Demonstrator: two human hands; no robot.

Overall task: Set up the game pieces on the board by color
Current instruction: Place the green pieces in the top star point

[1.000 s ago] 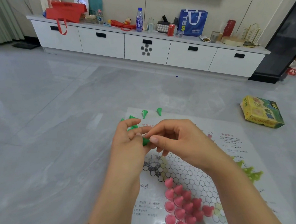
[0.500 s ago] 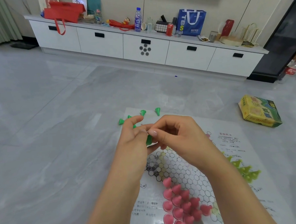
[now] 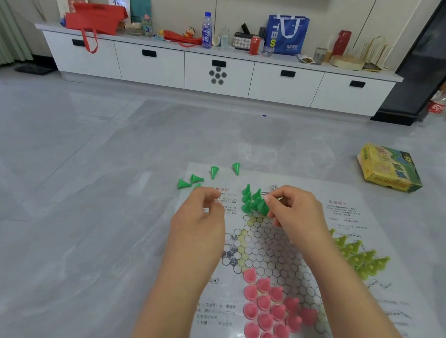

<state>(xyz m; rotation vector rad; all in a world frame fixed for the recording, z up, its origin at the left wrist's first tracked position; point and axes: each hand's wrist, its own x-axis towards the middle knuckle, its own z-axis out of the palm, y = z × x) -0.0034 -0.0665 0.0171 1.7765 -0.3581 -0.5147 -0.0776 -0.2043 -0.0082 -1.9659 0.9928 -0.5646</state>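
right hand [image 3: 294, 211] — pinching green piece [image 3: 263, 207] | loose green pieces [image 3: 196, 178] — 4

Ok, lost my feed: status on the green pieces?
Right hand pinching a green piece at the standing green cluster. Left hand curled, contents unclear. Four loose green pieces lying beyond.

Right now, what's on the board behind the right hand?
Standing green pieces cluster at the board's far point; the right hand pinches the nearest one. Loose green pieces lie beyond. The hand covers cells beneath it.
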